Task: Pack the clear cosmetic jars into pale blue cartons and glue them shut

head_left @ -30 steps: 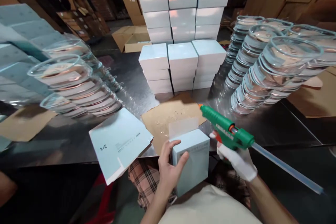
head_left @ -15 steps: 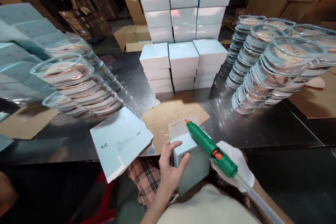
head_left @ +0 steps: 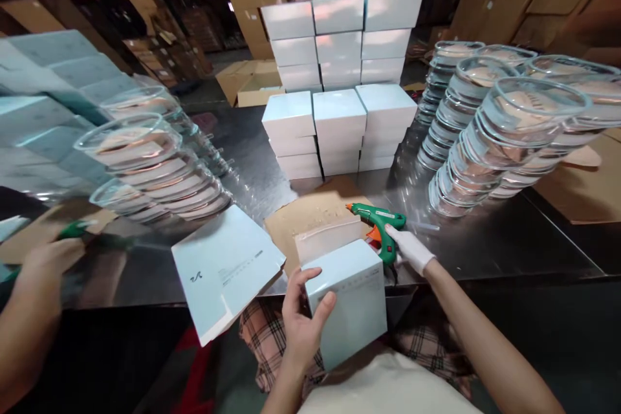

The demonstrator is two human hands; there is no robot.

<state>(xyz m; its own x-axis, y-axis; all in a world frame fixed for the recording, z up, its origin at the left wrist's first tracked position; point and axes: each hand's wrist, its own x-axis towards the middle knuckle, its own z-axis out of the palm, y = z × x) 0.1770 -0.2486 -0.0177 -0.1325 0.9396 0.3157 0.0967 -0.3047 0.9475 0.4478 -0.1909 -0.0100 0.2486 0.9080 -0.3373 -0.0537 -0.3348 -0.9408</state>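
My left hand (head_left: pixel 303 314) is bare and grips the left side of a pale blue box (head_left: pixel 352 310), thumb on the near face and fingers round the corner. The box stands at the table's front edge, and a white flap (head_left: pixel 327 237) sticks out from its far side. In a white glove, my right hand (head_left: pixel 410 249) has its fingers on the handle of a green hot glue gun (head_left: pixel 381 217). The gun is on its side at table level, its orange nozzle pointing left beside the flap. Under the flap lies a glue-spotted cardboard sheet (head_left: pixel 281 223).
A flattened blue box (head_left: pixel 228 272) lies to the left. White boxes (head_left: pixel 339 123) are stacked ahead. Clear round containers stand in tall stacks at right (head_left: pixel 504 142) and left (head_left: pixel 165 162). At far left, another person's hand (head_left: pixel 55 255) holds a blurred green tool.
The glue gun has gone from above the box to table level on its right, turned onto its side, my right hand moving with it. The other person's hand has come into view.
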